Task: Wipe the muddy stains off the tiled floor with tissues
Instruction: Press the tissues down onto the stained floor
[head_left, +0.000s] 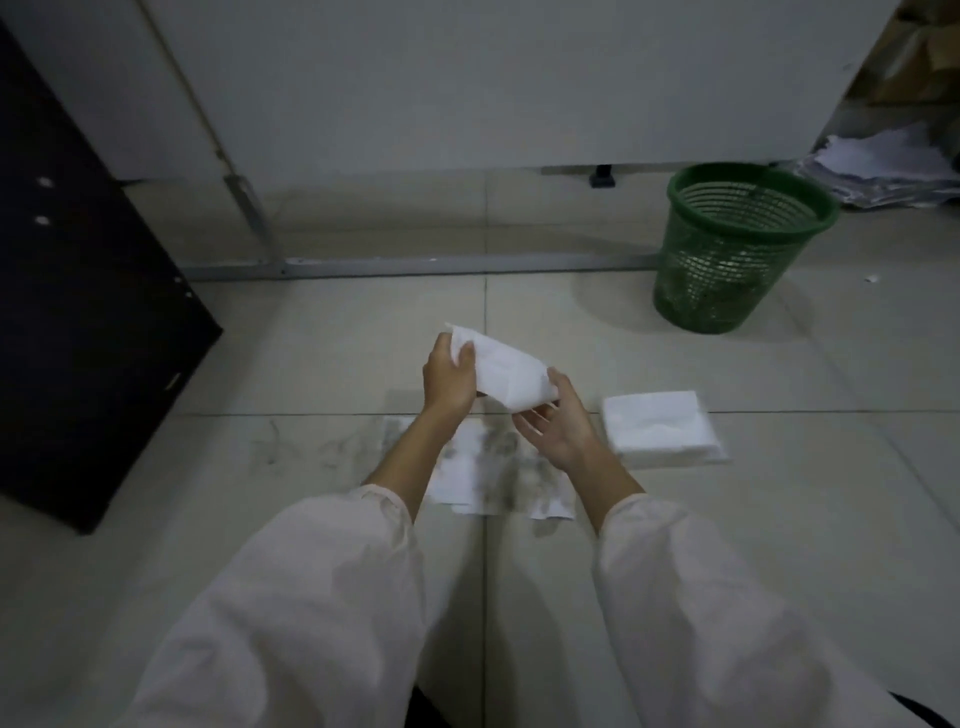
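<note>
Left hand: the left hand (449, 382) is raised above the floor, thumb and fingers pinched on the far upper corner of a clean tissue (506, 371), probably to keep the sheet taut while it is folded or opened.

Right hand: the right hand (553, 421) is palm-up with loosely curled fingers, thumb pressing the tissue's near lower edge; it appears to grip that end, so the sheet spans both hands.

Clean tissue: white and unmarked, held in the air between the hands, slanting from the left hand's fingertips down to the right hand's thumb.

Soiled tissues: flat sheets (496, 475) blotched with dark mud lie on the tile directly beneath both wrists, likely left there to soak up the mess.

Muddy stains: faint grey streaks (311, 447) remain on the tiled floor (311, 358) outward of the left forearm, not covered by any sheet.

Tissue stack: a tidy white pile (662, 428) sits on the floor just outside the right hand, within easy reach for fresh sheets.

Wastebasket: a green mesh bin (737, 244) stands well beyond the right hand, presumably for the used sheets.

Stage: judged mid-task; a fresh sheet is being readied while stains remain.
</note>
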